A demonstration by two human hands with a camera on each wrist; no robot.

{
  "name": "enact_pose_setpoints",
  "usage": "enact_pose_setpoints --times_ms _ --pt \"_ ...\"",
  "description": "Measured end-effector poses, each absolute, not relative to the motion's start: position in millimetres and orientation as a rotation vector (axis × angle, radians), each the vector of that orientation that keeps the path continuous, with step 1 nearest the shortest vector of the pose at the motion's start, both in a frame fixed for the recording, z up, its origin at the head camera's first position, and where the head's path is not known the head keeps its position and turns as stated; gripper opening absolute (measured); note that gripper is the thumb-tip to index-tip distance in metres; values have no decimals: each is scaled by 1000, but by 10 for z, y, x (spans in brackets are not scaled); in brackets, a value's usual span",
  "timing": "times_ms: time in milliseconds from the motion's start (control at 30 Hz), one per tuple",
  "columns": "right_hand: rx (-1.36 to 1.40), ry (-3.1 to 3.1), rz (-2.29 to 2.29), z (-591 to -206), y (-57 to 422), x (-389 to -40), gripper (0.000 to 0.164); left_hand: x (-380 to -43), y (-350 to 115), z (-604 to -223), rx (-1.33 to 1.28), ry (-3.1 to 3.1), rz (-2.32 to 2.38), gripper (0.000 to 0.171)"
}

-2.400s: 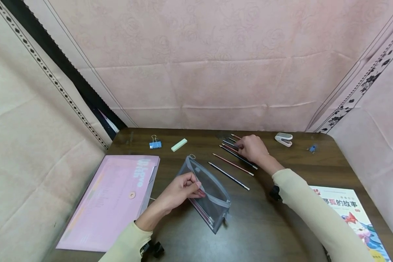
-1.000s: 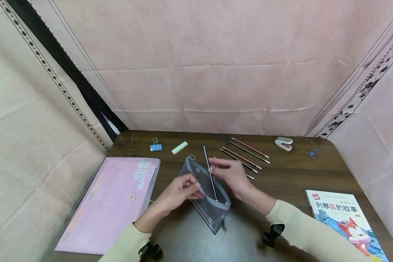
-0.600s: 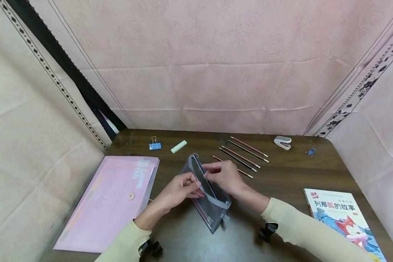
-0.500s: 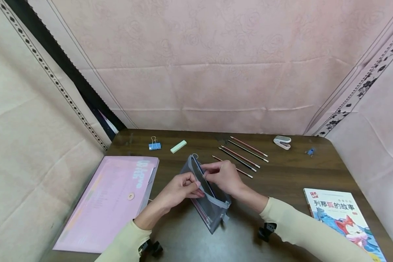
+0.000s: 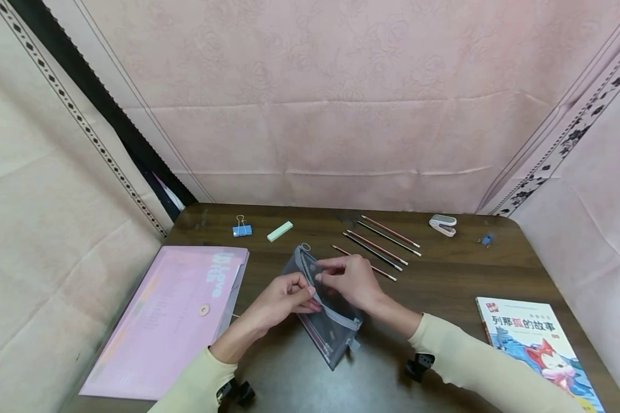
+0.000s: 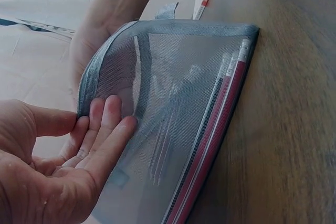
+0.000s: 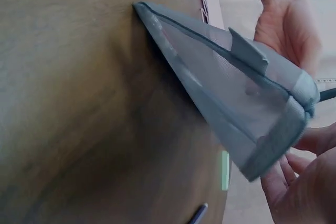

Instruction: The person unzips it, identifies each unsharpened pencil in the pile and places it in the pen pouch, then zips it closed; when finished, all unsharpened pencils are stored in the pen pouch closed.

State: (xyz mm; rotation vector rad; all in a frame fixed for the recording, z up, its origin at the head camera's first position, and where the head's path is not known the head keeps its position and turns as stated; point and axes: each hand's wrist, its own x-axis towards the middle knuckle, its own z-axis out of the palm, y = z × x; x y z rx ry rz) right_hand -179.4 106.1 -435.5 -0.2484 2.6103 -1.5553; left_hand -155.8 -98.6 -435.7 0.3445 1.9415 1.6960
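Note:
A grey mesh zip pencil case [image 5: 336,341] stands tilted on the table with its mouth open. My left hand [image 5: 289,298] pinches the near rim of that mouth between thumb and fingers. Over the opening is my right hand [image 5: 352,281], thumb and index finger apart and no pencil visible between them. Through the mesh in the left wrist view, several pencils [image 6: 212,124] lie along the bottom of the case, dark red and black with white ends. More pencils [image 5: 390,232] lie in a slanted row on the table, just beyond the right hand.
Left is a pink document folder [image 5: 170,327]; right is a picture book [image 5: 537,344]. Along the back sit a blue binder clip [image 5: 242,230], a pale green eraser [image 5: 280,231], a white stapler [image 5: 442,225] and a small blue object [image 5: 487,240]. Cloth hangs behind the table.
The right hand took a dark pencil from the row, brought it to the pencil case and lowered it inside. Its fingers have since let go. The left hand kept its grip on the rim.

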Motion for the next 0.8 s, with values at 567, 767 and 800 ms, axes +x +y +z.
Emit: enact_pose_setpoints --times_ms 567,767,800 --pt "-246 2507 -2018 -4118 1765 -2262 26 -1557 -1023 -4370 331 1953 1701 23" --pt "-141 2571 -2051 -4290 2115 -2548 26 -1545 -1023 -4371 338 1963 1702 22" --pt "-131 2584 -2058 -4347 2168 -2602 27 -1544 -1024 -4372 338 1964 1702 22"
